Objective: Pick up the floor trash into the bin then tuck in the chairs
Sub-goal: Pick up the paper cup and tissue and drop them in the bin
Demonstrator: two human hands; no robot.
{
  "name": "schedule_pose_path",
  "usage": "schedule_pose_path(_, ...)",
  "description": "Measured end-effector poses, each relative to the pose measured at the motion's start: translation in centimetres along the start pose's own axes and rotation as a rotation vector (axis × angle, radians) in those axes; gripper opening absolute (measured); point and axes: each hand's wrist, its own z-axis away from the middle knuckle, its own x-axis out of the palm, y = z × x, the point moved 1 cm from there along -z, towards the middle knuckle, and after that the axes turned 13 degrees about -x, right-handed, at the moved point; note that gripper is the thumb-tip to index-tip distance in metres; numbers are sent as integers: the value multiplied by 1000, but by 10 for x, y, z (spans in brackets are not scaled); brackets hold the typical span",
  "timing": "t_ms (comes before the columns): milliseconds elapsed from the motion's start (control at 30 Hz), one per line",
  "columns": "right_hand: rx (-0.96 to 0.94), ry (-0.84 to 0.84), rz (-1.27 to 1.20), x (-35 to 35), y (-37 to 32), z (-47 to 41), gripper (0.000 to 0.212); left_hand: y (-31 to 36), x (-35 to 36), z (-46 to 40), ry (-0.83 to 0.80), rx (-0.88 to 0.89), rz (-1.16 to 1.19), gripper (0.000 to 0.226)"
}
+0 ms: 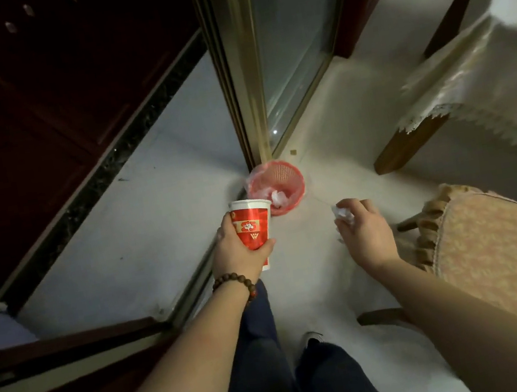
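A small red mesh bin [285,179] with a plastic liner stands on the pale floor at the foot of a gold door frame; white crumpled paper lies inside it. My left hand [239,253] grips a red and white paper cup [252,227], held upright just in front of the bin's near rim. My right hand [362,229] is closed around a crumpled white paper ball [342,212], to the right of the bin and a little nearer to me. A chair with a peach fringed seat cushion [506,253] stands at my right.
A gold-framed glass sliding door [261,58] rises behind the bin. Dark red cabinets [16,126] line the left. A table with a lace-edged cloth [480,97] and wooden leg sits at right. My legs and shoe [312,340] show below, beside a door track.
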Motion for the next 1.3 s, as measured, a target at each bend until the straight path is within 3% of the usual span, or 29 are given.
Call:
schedule_pose_path(433, 326, 69, -118, 134, 50, -162, 25, 55, 96, -257, -307, 68, -257, 88)
schedule_pose_path(667, 325, 70, -97, 208, 130, -213, 25, 48, 196, -370, -350, 76, -322, 92)
schedule_pose_path(800, 326, 71, -144, 243, 171, -229, 24, 29, 242, -404, -400, 18, -365, 90)
schedule_pose_path(867, 307, 56, -140, 255, 183, -232, 25, 23, 253, -411, -425, 15, -361, 99)
schedule_pose_path(967, 292, 22, -138, 270, 192, -240, 27, 17, 257, -418, -404, 53, -354, 107)
schedule_pose_path(1200, 252, -4, -123, 306, 193, -292, 34, -5, 239, -431, -239, 86, -327, 71)
schedule_pose_path(1300, 262, -9, -146, 330, 200, -313, 42, -19, 234, -434, -215, 107, -330, 67)
